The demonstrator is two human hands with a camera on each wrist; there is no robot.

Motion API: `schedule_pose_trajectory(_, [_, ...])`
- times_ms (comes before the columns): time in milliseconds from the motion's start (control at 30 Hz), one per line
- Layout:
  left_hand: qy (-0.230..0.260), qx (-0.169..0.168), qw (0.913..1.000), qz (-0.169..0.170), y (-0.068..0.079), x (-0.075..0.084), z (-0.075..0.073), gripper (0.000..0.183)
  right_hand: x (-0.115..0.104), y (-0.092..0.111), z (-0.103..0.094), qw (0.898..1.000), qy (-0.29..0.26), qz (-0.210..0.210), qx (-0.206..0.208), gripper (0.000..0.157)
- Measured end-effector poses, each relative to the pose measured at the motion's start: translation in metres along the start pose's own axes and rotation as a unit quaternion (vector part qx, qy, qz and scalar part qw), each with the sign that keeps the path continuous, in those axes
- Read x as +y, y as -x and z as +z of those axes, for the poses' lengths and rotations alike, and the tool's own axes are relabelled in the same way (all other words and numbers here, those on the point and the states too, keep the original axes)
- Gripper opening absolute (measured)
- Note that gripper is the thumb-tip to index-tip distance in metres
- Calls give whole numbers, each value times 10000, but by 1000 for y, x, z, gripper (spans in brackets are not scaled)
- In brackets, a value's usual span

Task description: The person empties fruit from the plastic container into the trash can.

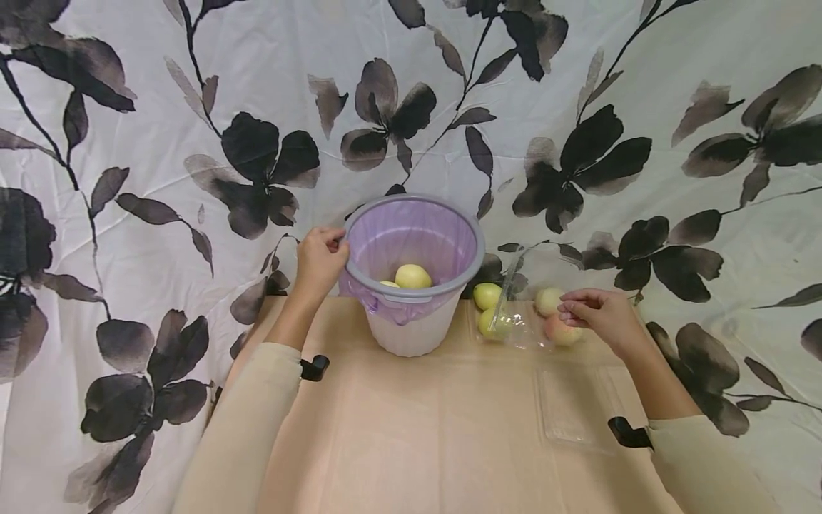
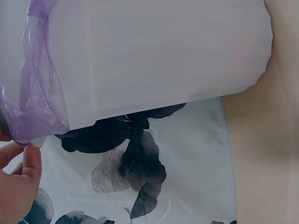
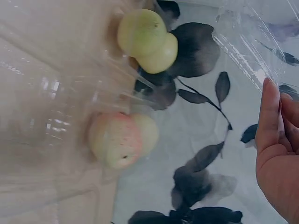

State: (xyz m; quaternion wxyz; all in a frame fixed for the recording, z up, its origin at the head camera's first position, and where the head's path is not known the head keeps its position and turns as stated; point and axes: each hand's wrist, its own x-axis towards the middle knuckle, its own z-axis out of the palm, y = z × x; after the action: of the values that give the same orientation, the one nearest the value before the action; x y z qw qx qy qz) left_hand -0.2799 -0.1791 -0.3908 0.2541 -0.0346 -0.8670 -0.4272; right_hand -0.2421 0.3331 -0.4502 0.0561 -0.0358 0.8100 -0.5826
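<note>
Materials and surface finish, as we observe them.
We identify the bin (image 1: 411, 335) as smooth, matt white plastic, its rim (image 1: 480, 250) as smooth grey plastic, and the purple liner (image 1: 401, 308) as thin, wrinkled, glossy film. The clear container (image 1: 520, 325) and the flat tray (image 1: 574, 407) are transparent, shiny plastic. We note smooth skin on the yellow-green fruit (image 1: 487, 295), a matt, board-like table (image 1: 411, 428), creased, faintly lustrous floral cloth (image 1: 437, 185) and matt fabric sleeves (image 1: 240, 421).

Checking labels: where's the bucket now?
In the head view, the bucket stands mid-frame on the table, the left hand at its upper left and two yellow fruits close on its right.
</note>
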Motion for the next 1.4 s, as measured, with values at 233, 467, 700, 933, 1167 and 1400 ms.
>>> schedule_pose_trajectory(233, [3, 41, 10000, -6, 2, 0, 1, 31, 27, 14, 20, 9986, 412, 236, -222, 36])
schedule_pose_trajectory(467, [57, 39, 10000, -54, 2, 0, 2, 32, 55, 21, 43, 9931, 453, 689, -837, 35])
schedule_pose_trajectory(700, [103, 27, 9999, -114, 1, 0, 0, 32, 76, 25, 62, 9857, 536, 859, -1345, 29])
schedule_pose_trajectory(933, [153, 3, 9998, -137, 1, 1, -1, 32, 84, 29, 75, 9790, 749, 752, -1738, 25])
schedule_pose_trajectory(1167, [123, 7, 9998, -149, 1, 1, 0, 32, 82, 33, 83, 9770, 837, 849, -1767, 24])
schedule_pose_trajectory(1400, [99, 22, 9999, -121, 0, 1, 1, 32, 87, 31, 87, 9727, 1469, 931, -1535, 21])
